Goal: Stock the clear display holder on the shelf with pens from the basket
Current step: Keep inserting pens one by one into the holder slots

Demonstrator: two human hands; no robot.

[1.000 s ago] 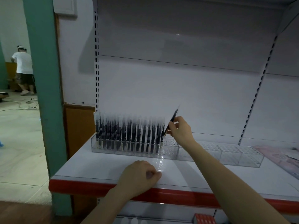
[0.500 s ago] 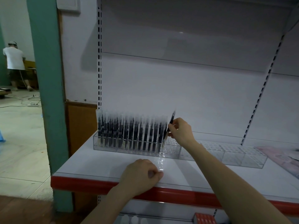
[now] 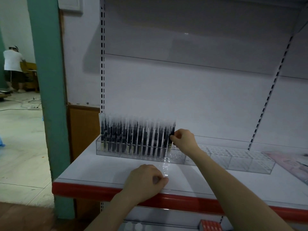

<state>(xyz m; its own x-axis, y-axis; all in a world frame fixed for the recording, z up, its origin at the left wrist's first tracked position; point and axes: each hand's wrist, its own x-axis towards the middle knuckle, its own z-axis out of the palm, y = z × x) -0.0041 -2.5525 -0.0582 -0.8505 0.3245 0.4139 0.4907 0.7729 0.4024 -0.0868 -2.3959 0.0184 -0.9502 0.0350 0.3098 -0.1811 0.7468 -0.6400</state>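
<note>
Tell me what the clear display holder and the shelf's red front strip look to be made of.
Clear display holder: probably acrylic or a similar rigid plastic, glossy, with see-through walls and bright edge glints. Red front strip: likely moulded plastic, smooth and semi-glossy, with a soft sheen. Painted metal cannot be ruled out.

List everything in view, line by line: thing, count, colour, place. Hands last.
display holder: one, clear, on the shelf.
pens: many, dark, standing in the holder's left part.
shelf: one, white with a red front edge.
pillar: one, green, left.
sheet: one, pinkish, at the shelf's right end.
box: one, red, below the shelf.
person: one, white top, far left background.
left hand: curled, resting on the shelf front.
right hand: pinching one dark pen at the row's right end.
</note>
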